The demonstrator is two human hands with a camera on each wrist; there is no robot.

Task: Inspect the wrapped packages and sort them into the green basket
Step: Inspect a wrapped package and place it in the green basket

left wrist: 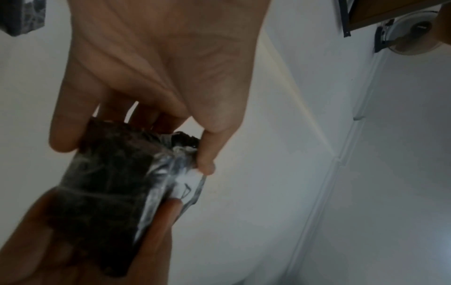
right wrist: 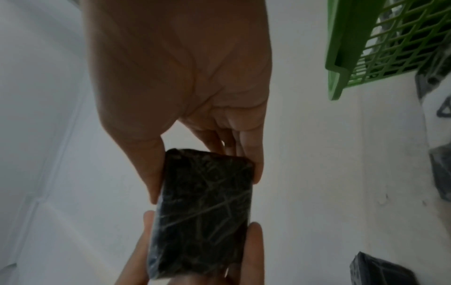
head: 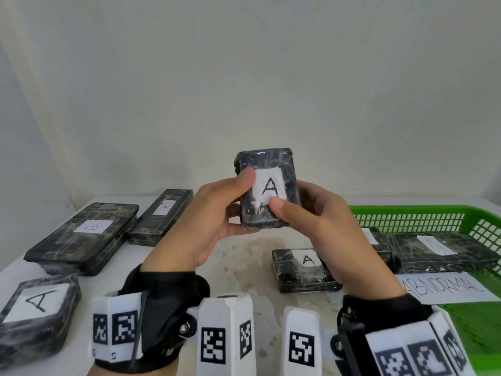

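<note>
A plain pale wall rises behind a white, stained worktop (head: pixel 244 256) strewn with dark parcels. Above it, a small dark marbled block wrapped in glossy clear film, bearing a white paper label marked "A" (head: pixel 267 189), is held upright between both hands. The left hand (head: pixel 214 221) grips its left edge, thumb on the label's corner; the right hand (head: pixel 322 223) grips the lower right, thumb pressed on the label's bottom edge, fingers behind.

The green slatted plastic basket (head: pixel 423 217) sits to the right, already holding similar wrapped packages, with a white paper slip reading "ABNORMAL" (head: pixel 447 287) lying at its near edge.

The likeliest fault is a slip: the film looks slick, and if one hand lets go to turn or pass the block, it could drop onto another small "A"-labelled package (head: pixel 305 270) on the worktop below. The thumbs cover part of the label and wrap, so a tear or loose seam there could go unnoticed. In the left wrist view the film looks bunched at one end (left wrist: pixel 180 152); pinching there might pull it open.
</note>
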